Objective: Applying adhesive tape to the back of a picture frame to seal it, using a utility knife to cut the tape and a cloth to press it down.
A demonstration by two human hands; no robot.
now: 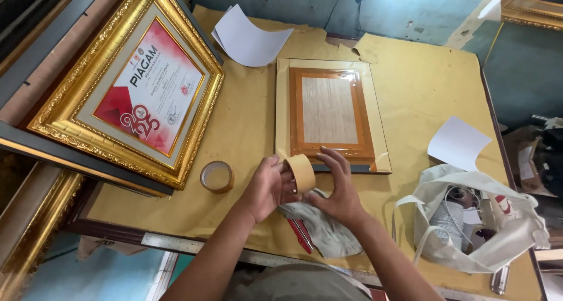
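Far left: gold frame (126, 81) with a red and white certificate, propped tilted against dark mouldings at the worktop (410, 84) edge. Just right of its lower corner, a clear tape roll (216, 176) lies flat on the yellow paper cover. Steel ruler (176, 243) runs along the near edge.

Centre rear: curled white sheet (249, 40). Below it, a flat frame back (329, 113) with orange tape border around a pale wood-grain panel, lying square on the worktop.

Centre front: left hand (265, 188) curled around the left side of a tan tape roll (301, 173), fingers closed on it. The roll stands on edge, just in front of the frame back's near edge. Right hand (338, 189) on the roll's right side, fingers spread and half open, tips touching the roll and reaching to the frame back's edge. Both hands are over a grey cloth (325, 230); a red pen (300, 235) pokes out from under it.

Right: another white sheet (457, 142), one corner lifted. Near it, a cream cloth bag (481, 225), open, with a spool of white string (448, 219) inside
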